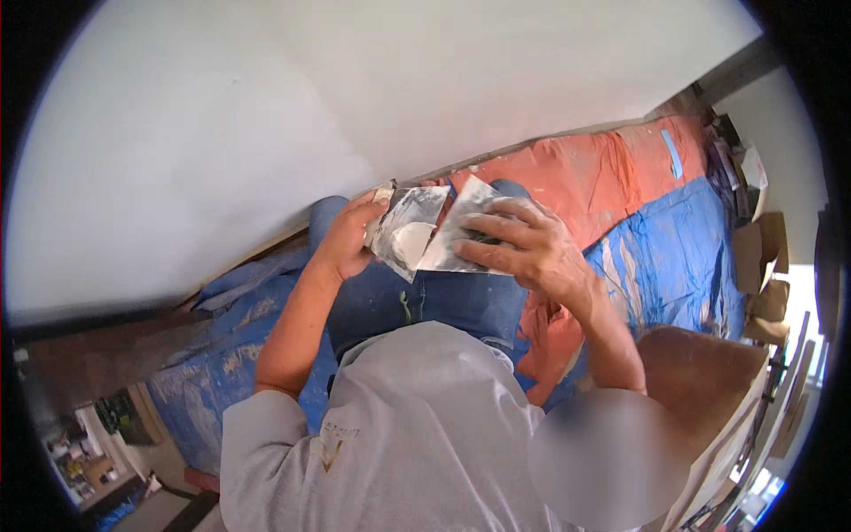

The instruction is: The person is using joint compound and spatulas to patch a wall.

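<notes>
My left hand (355, 232) grips a metal spreading blade (416, 204) at its left side, with a rounded lump of off-white paste (410, 239) on it. My right hand (519, 244) holds a second, smeared metal blade (452, 253), its fingers curved over the face and the thumb hidden. The two blades meet or nearly meet above my jeans-clad thighs (417, 310).
A pale wall (266, 106) spans the top. Wrinkled orange sheeting (594, 177) with a light-blue strip and paint-stained blue sheeting (674, 266) lie along its foot. A brown panel (687, 355) and cardboard (758, 248) are at the right, household clutter at the lower left.
</notes>
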### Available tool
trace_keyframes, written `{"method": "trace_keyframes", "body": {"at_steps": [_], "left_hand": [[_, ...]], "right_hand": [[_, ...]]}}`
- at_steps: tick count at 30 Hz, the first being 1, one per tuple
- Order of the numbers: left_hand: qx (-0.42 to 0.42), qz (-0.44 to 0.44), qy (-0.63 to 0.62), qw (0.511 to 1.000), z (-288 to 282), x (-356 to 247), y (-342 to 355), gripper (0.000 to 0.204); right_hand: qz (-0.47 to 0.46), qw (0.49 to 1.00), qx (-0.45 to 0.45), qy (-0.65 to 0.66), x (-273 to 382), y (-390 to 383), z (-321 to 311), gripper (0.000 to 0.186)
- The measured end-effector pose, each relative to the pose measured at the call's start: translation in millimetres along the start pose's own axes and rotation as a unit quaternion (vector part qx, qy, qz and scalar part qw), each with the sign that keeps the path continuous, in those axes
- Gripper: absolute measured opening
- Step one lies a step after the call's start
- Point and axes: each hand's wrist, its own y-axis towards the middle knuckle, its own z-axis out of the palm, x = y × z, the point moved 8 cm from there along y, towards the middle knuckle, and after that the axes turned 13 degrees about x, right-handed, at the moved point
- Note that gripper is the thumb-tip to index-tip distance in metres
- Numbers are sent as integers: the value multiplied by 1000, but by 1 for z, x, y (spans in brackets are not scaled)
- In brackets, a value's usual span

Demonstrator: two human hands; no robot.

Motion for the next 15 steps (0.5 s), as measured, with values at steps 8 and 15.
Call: {"method": "trace_keyframes", "body": {"at_steps": [8, 15], "left_hand": [[-18, 39, -14, 999, -10, -15, -27, 32], [-39, 39, 44, 997, -36, -6, -37, 31]], "right_hand": [[-110, 987, 114, 10, 25, 47, 42, 42], [-82, 987, 135, 34, 10, 64, 22, 38]]}}
